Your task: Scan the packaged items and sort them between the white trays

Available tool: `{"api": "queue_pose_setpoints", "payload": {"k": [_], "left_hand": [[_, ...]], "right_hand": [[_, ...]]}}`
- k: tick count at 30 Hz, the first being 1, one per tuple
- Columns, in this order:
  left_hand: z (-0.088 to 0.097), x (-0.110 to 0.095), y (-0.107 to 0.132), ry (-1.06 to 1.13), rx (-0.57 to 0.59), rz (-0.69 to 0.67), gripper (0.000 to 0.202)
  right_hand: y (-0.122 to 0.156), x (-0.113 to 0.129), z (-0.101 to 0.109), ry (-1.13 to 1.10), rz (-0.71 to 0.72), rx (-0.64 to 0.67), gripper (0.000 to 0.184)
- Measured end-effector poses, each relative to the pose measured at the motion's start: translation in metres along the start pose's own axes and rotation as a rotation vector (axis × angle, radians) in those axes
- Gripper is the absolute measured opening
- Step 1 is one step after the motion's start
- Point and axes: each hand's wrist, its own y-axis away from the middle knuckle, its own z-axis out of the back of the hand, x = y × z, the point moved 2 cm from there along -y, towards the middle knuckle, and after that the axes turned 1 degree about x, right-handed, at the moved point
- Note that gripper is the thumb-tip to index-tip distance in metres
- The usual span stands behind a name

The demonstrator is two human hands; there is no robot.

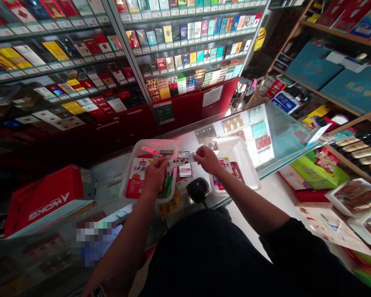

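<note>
My left hand (154, 173) and my right hand (207, 160) are both closed on a small flat packet (181, 161), held between them above a glass counter (272, 140). The left hand grips its left end, the right hand pinches its right end. Under the left hand sits a clear plastic tray (136, 152) with red snack packs and green items. Under the right hand sits a white tray (244, 161) with a few small packets. A black round scanner (198, 189) stands on the counter just below my hands.
Shelves of cigarette packs (185, 53) fill the wall behind the counter. A red box (46, 198) stands on the counter at left. Wooden shelves with blue boxes (343, 74) and snack bags (355, 196) line the right side.
</note>
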Motion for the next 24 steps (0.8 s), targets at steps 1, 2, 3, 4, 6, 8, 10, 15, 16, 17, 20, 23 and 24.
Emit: {"api": "queue_pose_setpoints", "payload": {"k": [1, 2, 3, 4, 6, 8, 10, 15, 16, 17, 20, 23, 24], "left_hand": [[-0.003, 0.0, 0.002, 0.024, 0.001, -0.007, 0.039], [-0.007, 0.0, 0.003, 0.057, 0.002, -0.007, 0.04], [-0.01, 0.0, 0.005, 0.088, 0.008, 0.003, 0.04], [-0.013, 0.001, 0.006, 0.111, 0.017, 0.019, 0.039], [-0.016, 0.002, 0.009, 0.139, 0.043, 0.055, 0.038], [-0.017, 0.002, 0.011, 0.157, 0.061, 0.083, 0.037], [-0.017, 0.001, 0.015, 0.179, 0.07, 0.111, 0.038], [-0.022, -0.006, 0.03, 0.216, 0.099, 0.109, 0.047], [-0.024, -0.009, 0.034, 0.192, 0.104, 0.083, 0.047], [-0.026, -0.011, 0.037, 0.156, 0.106, 0.057, 0.045], [-0.027, -0.016, 0.047, 0.007, 0.078, -0.005, 0.037], [-0.024, -0.015, 0.052, -0.148, 0.014, -0.058, 0.031], [-0.022, -0.014, 0.053, -0.192, -0.013, -0.081, 0.029]], "right_hand": [[0.002, 0.0, 0.002, -0.006, 0.008, -0.007, 0.009], [0.004, -0.001, 0.005, -0.006, 0.02, -0.001, 0.009], [0.006, 0.0, 0.007, -0.006, 0.03, 0.011, 0.011], [0.008, 0.0, 0.009, -0.008, 0.034, 0.024, 0.015], [0.011, -0.001, 0.014, -0.03, 0.024, 0.034, 0.023], [0.014, -0.003, 0.019, -0.079, 0.01, 0.033, 0.028], [0.017, -0.005, 0.022, -0.107, 0.012, 0.031, 0.031], [0.025, -0.007, 0.031, -0.086, 0.032, 0.017, 0.03], [0.027, -0.005, 0.033, -0.083, 0.036, 0.021, 0.028], [0.028, -0.004, 0.035, -0.071, 0.044, 0.026, 0.025], [0.031, 0.002, 0.042, 0.025, 0.089, 0.034, 0.019], [0.03, 0.003, 0.047, 0.132, 0.152, 0.024, 0.017], [0.029, 0.001, 0.048, 0.164, 0.174, 0.024, 0.016]]}}
